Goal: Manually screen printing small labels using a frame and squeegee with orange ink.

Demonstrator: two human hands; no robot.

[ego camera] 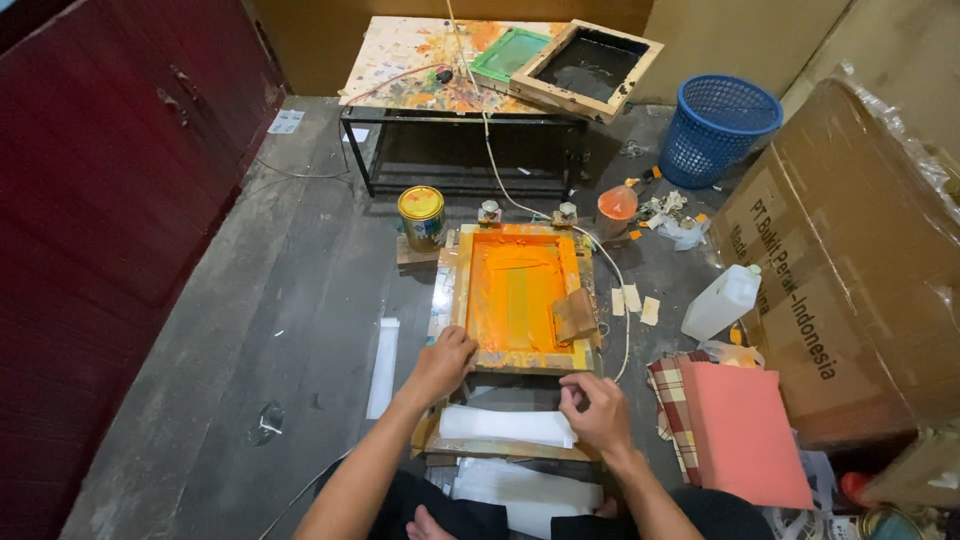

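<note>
Far left: small white paper sheet point(286, 121) on the floor by the dark red wall. Near it a paint-splattered table point(400, 60) carries a green-mesh frame point(510, 52) and a black-mesh wooden frame point(590, 65). Left of centre: long white strip point(383, 367) flat on the floor, long axis near-to-far. Yellow-lidded paint can point(421, 216) stands upright just beside the far-left corner of the wooden screen frame point(518, 295); lid on, contents hidden. Screen frame sits centre, long axis near-to-far, mesh coated in orange ink, brown squeegee point(575, 315) lying in its right side. Left hand point(443, 362) rests on the frame's near-left edge, fingers curled over it. Right hand point(597, 408) is just near of the frame, fingers pinched together on the edge of a white sheet point(505, 426) lying crosswise under the frame's near end. Right: orange-filled cup point(617, 206), blue mesh basket point(716, 128), white plastic jug point(724, 300) tilted, pink flat pad point(745, 430), large brown printed carton point(850, 250) wrapped partly in clear film.
</note>
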